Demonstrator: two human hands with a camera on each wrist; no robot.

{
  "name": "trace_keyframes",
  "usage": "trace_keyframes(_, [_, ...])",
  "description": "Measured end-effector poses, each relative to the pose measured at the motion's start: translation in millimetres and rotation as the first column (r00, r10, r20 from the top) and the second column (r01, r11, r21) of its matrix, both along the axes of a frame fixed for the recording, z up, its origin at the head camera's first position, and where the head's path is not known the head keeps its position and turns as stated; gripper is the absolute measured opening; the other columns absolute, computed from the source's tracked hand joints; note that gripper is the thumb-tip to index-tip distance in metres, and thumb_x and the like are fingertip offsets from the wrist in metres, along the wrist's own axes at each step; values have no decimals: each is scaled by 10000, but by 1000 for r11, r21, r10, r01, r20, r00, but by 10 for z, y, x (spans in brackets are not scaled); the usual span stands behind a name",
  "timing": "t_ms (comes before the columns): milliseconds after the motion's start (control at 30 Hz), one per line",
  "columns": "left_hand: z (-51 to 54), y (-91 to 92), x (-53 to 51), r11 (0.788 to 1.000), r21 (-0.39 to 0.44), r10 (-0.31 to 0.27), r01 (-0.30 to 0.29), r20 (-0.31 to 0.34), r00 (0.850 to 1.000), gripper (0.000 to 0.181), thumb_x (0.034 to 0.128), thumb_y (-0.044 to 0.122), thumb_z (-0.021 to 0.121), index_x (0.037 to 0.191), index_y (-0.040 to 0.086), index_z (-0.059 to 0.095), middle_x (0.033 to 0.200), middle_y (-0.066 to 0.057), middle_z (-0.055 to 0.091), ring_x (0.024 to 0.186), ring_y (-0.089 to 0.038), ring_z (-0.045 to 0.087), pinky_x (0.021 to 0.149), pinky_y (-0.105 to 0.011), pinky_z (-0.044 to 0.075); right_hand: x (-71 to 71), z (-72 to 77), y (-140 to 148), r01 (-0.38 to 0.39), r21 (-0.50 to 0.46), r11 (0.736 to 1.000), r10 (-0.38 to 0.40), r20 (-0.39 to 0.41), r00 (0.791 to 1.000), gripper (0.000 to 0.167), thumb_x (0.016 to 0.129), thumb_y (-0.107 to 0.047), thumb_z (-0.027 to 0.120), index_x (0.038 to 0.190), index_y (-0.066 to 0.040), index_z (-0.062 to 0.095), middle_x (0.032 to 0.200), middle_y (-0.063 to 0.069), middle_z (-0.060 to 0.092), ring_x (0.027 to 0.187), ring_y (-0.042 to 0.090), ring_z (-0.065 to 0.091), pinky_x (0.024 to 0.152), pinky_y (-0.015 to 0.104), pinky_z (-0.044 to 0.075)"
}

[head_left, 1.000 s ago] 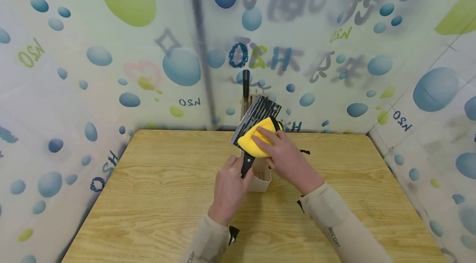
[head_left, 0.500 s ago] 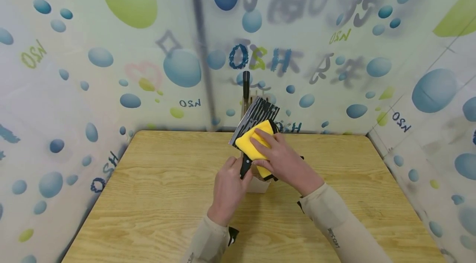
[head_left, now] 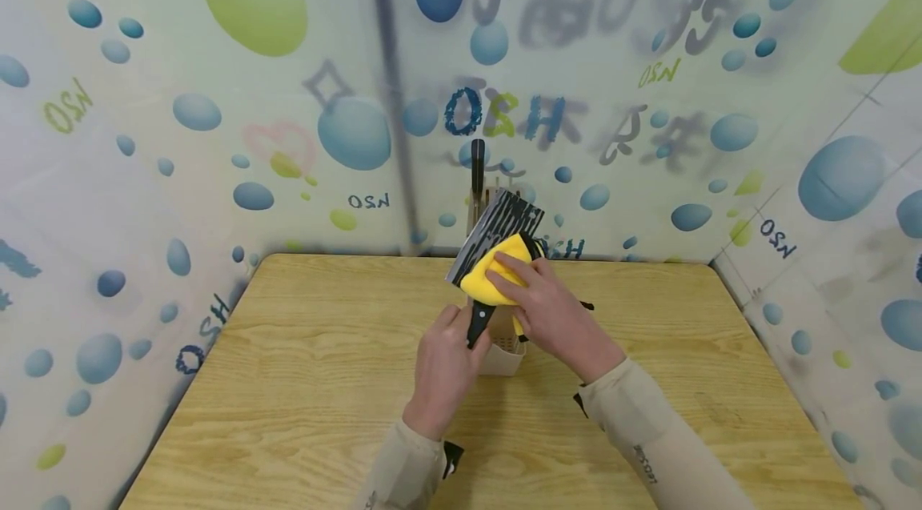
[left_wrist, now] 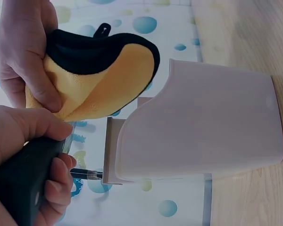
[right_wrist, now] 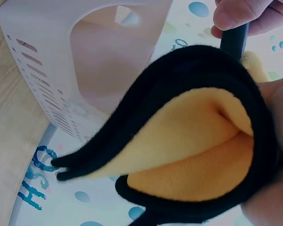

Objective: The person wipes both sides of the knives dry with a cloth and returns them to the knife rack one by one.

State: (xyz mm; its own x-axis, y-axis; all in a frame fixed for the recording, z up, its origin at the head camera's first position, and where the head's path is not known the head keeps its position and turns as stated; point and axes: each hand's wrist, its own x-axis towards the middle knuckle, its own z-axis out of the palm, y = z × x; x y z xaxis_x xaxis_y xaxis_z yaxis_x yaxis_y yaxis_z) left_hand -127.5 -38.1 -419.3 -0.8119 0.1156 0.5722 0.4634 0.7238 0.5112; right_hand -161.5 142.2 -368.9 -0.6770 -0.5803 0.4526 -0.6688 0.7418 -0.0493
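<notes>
A cleaver with a broad blade (head_left: pixel 500 223) is held up in front of the person, its black handle (head_left: pixel 479 323) gripped by the left hand (head_left: pixel 448 366). The right hand (head_left: pixel 558 314) pinches a folded yellow cloth with black edging (head_left: pixel 490 278) against the lower part of the blade. In the left wrist view the left fingers curl round the handle (left_wrist: pixel 19 174), with the cloth (left_wrist: pixel 94 92) just above them. The right wrist view shows the cloth (right_wrist: pixel 188 136) folded open toward the camera, hiding most of the blade.
Behind and below the cleaver a pale holder (head_left: pixel 502 362) stands on the wooden table (head_left: pixel 324 350). Another black-handled utensil (head_left: pixel 478 166) stands upright at its back. A patterned wall (head_left: pixel 288 94) rises behind the table.
The cloth's hanging part swung down below the right hand, then drew back up. Cloth and cleaver shifted slightly left, then back right. Both hands have kept their holds.
</notes>
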Motion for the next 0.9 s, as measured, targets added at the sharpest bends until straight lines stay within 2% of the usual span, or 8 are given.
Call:
trace_keyframes(233, [4,12,11,1000,-19,6,-6,19,1000,151,881,84,797,978,-14,734,752,-46,563,554,-94,469,478,-155,383,27,52,-30,32,83,996,-25,-87,996,542,809,71,827,1309,-104,712,1430,140,600,1009,332,563,835,366,581])
trace_keyframes(433, [-14,28,14,999,-39,11,-10,30,999,177,874,92,814,984,-23,737,760,-52,582,560,-104,490,495,-158,406,2,46,-39,37,118,992,-18,-156,988,467,850,87,779,1263,-130,747,1396,119,639,903,287,523,793,349,530])
trace_keyframes(700, [-2,18,22,999,-43,5,-5,8,1000,173,863,80,819,967,-28,732,766,-58,584,559,-108,498,490,-157,406,4,31,-39,27,122,992,-5,-178,984,493,864,116,724,1283,-143,732,1420,110,620,1113,355,573,969,485,536])
trace_keyframes(900, [2,10,31,997,-72,-21,21,6,1000,123,869,69,804,915,-6,720,748,-47,577,541,-96,471,472,-157,371,7,-2,-55,39,119,992,-19,-169,985,506,857,140,709,1295,-112,721,1407,120,625,1122,370,588,942,500,543])
